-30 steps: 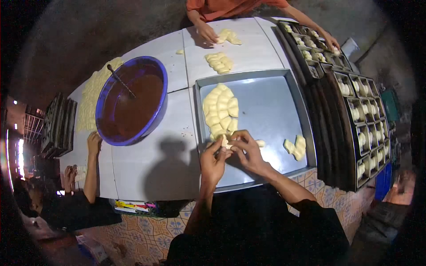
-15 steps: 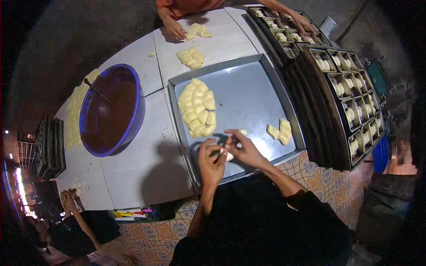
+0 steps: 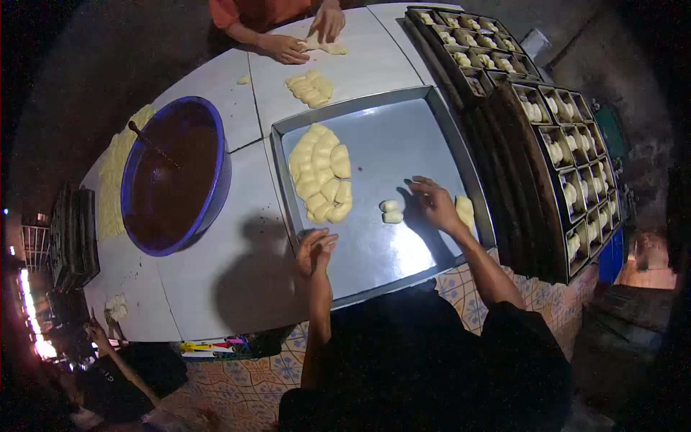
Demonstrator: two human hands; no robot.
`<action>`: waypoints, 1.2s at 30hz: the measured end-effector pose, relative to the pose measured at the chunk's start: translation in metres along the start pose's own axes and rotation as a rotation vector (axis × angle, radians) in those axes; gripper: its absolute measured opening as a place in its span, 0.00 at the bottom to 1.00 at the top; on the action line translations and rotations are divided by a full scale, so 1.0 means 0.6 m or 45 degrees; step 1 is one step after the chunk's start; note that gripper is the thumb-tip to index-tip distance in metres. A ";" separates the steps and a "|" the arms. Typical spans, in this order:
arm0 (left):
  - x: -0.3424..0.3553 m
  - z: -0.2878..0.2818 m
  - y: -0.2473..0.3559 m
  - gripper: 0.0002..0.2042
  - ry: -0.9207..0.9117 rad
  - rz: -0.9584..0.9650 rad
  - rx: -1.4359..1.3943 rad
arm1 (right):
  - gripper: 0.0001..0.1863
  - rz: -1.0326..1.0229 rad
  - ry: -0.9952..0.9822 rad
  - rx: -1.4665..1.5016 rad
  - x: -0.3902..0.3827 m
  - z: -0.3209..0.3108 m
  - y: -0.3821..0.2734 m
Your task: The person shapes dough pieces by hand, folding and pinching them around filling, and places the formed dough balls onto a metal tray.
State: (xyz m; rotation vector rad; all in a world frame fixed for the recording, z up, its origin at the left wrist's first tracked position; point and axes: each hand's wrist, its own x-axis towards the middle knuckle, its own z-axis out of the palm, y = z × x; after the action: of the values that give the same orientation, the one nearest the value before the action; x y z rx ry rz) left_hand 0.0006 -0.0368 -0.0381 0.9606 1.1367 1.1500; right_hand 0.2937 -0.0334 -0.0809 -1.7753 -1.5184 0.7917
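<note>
Containing dough pieces (image 3: 317, 169): metal tray (image 3: 378, 137) | brown mixture (image 3: 173, 191): blue basin (image 3: 222, 180)

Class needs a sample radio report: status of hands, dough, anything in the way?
Left hand open, by left rim of tray. Right hand open, right of two small dough rolls. Dough cluster lies in tray. Right hand partly hides another dough piece.

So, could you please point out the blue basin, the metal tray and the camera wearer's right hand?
Blue basin (image 3: 223, 176), head view: outer wall, right side.
Metal tray (image 3: 392, 144), head view: bare floor.
Camera wearer's right hand (image 3: 437, 206), head view: its back.
</note>
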 end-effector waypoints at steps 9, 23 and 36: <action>-0.012 0.014 -0.047 0.09 -0.229 0.026 -0.067 | 0.13 -0.074 -0.200 0.066 -0.078 -0.019 -0.059; -0.007 0.001 -0.033 0.16 -0.582 -0.089 -1.145 | 0.15 -0.627 -0.346 0.660 -0.040 0.122 -0.254; 0.361 -0.247 0.205 0.29 0.560 0.383 0.928 | 0.53 -0.079 -0.605 1.063 0.012 0.182 -0.212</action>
State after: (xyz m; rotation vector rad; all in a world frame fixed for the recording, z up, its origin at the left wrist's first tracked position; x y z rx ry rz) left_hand -0.1592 0.1980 0.0174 1.5154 1.8870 1.2397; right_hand 0.1329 -0.0020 -0.0445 -0.9490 -1.2137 1.6051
